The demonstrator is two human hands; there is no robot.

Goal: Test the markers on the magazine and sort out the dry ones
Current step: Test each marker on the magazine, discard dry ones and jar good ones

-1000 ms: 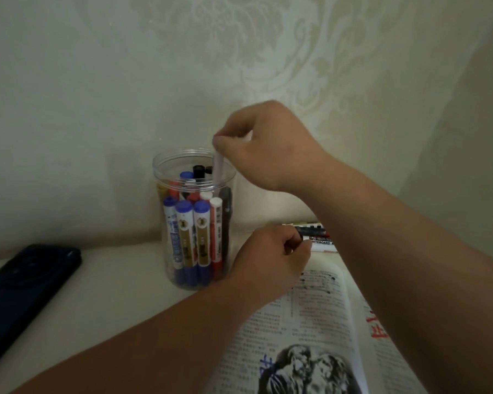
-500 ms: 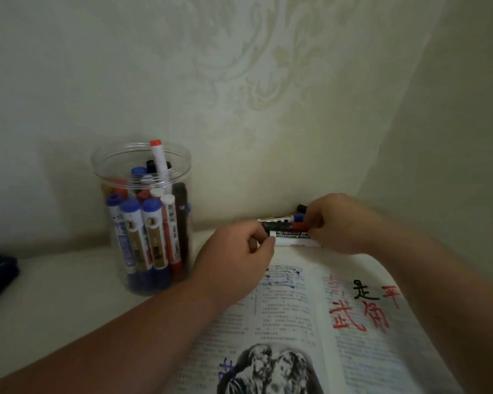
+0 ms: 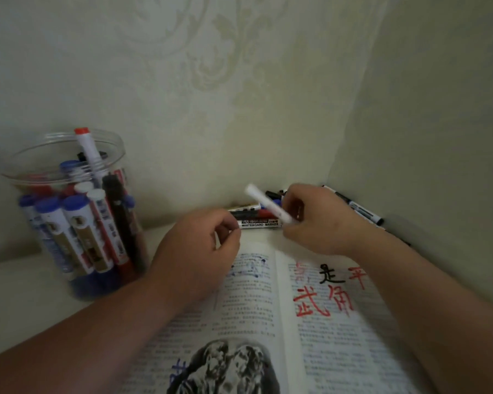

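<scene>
An open magazine (image 3: 268, 322) lies in front of me, with red and black marker writing on its right page. My right hand (image 3: 319, 226) grips a white marker (image 3: 264, 201), lifted at a slant above a small pile of markers (image 3: 261, 223) at the wall. The fingers of my left hand (image 3: 199, 251) are curled, with the fingertips beside the left end of that pile; I see nothing in them. At the left stands a clear plastic jar (image 3: 120, 155) full of blue, red and black markers, and a red-tipped marker (image 3: 87, 149) sticks out above its rim.
More markers (image 3: 362, 209) lie along the right wall in the corner. Walls close in behind and to the right. The pale tabletop (image 3: 26, 308) shows in front of the jar.
My right hand left the jar, where it dropped the red-tipped marker, moved to the pile at the wall and lifted a white marker. My view swung right, and the dark phone went out of sight.
</scene>
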